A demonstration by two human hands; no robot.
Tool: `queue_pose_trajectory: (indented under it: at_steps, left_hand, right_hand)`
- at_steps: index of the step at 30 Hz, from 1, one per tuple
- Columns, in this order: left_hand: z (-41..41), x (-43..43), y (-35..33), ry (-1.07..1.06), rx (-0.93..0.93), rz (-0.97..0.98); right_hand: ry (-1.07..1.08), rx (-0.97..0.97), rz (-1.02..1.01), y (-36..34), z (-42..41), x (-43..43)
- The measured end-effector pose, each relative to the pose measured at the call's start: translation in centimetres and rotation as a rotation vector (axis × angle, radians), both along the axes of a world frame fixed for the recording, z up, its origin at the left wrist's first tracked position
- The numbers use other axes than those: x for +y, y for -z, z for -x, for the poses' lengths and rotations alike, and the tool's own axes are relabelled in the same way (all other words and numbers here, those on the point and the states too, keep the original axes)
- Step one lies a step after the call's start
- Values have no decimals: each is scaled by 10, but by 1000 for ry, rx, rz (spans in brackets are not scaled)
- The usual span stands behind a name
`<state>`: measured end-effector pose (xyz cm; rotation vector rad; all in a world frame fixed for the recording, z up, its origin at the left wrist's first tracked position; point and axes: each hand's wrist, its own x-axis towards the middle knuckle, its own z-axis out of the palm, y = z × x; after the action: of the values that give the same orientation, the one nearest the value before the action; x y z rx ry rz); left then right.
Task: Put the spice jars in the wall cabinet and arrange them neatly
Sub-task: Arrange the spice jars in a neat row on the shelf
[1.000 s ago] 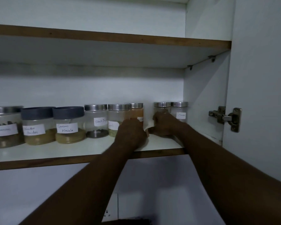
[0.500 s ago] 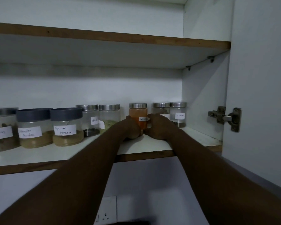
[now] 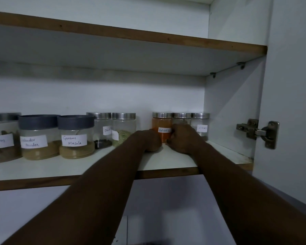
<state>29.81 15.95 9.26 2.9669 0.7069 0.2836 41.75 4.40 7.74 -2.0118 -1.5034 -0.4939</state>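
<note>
An orange red chilli jar (image 3: 162, 126) with a steel lid stands on the lower shelf (image 3: 166, 161) of the wall cabinet. My left hand (image 3: 148, 139) grips its lower left side and my right hand (image 3: 183, 137) grips its lower right. Right of it stand a half-hidden steel-lidded jar (image 3: 181, 118) and the cloves jar (image 3: 200, 124). Leftward, after a gap, stand a green-herb jar (image 3: 124, 129), a black-spice jar (image 3: 100, 130), the garam masala jar (image 3: 75, 137), a coriander powder jar (image 3: 36, 137) and a cinnamon jar (image 3: 2, 137).
The upper shelf (image 3: 148, 36) hangs low over the jars. The open cabinet door (image 3: 293, 85) with its metal hinge (image 3: 258, 132) is at the right. A wall socket (image 3: 121, 230) shows below the cabinet between my forearms.
The orange jar has moved right, away from the green-herb jar and up against the jars at the right. Both hands moved with it, and its label now faces front.
</note>
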Motion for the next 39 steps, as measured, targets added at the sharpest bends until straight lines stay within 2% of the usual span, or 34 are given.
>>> queue_pose_trajectory:
  at_steps: [7,12,15,20,25,28,35,39]
  left_hand:
    - [-3,2,5,-68,-45,-21]
    - [2,-6,6,-132,-55,-80]
    - [15,-20,8,-119,-59,-125]
    - [57,-38,21,-144,-280,-207]
    - [121,-17,21,-423,-561,-36]
    - [143,-3,21,-466,-668,54]
    - [141,0,21,-480,-704,81]
    - [138,4,19,-449,-623,80]
  right_hand:
    - [36,-55,-2,1,-2,2]
    - [78,-93,-110,-1,1,3]
    - [47,-119,-79,-3,11,3]
    - [-65,-62,10,-3,36,1]
    - [-110,230,28,-3,74,16]
    - [-94,266,-4,2,103,35]
    - [57,272,-21,5,126,49]
    - [51,297,-15,5,125,51]
